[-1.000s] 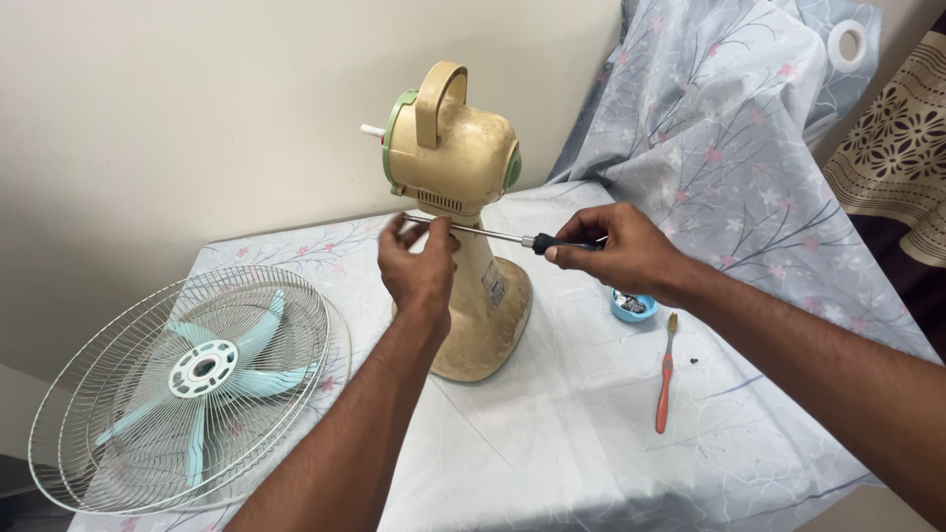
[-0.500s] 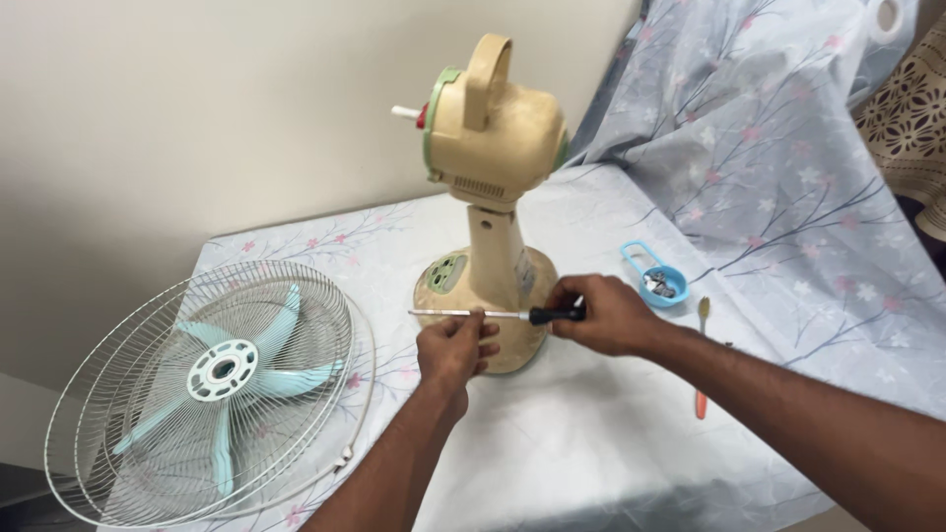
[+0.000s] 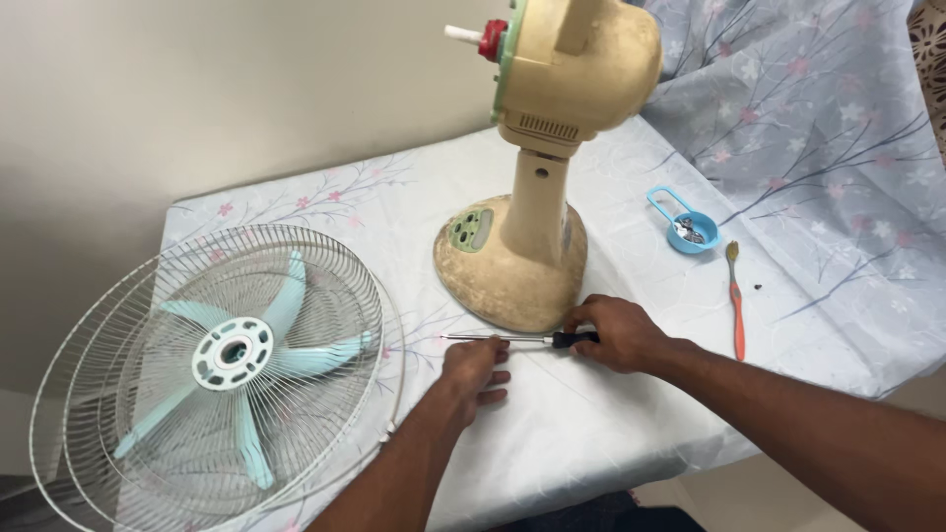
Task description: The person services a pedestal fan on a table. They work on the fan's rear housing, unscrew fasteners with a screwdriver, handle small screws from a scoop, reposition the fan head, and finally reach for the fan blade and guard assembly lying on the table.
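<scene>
Head view: right hand (image 3: 616, 333) has its grip clenched round the black handle of a screwdriver (image 3: 512, 339), whose shaft lies low and level over the worktop (image 3: 611, 414), tip pointing away from that grip toward the left. Left hand (image 3: 473, 369) rests flat, grip released, fingers spread on the floral cloth, touching or just under the shaft; cannot tell which. Just beyond both grips stands the cream fan body (image 3: 532, 197), base nearly touching the right knuckles, motor head with a red cap above. Well left of the left grip: wire fan guard (image 3: 212, 365) with pale green blades inside. Right of the right grip: orange toothbrush (image 3: 736, 305), then a blue scoop (image 3: 685, 225) holding small metal parts.
</scene>
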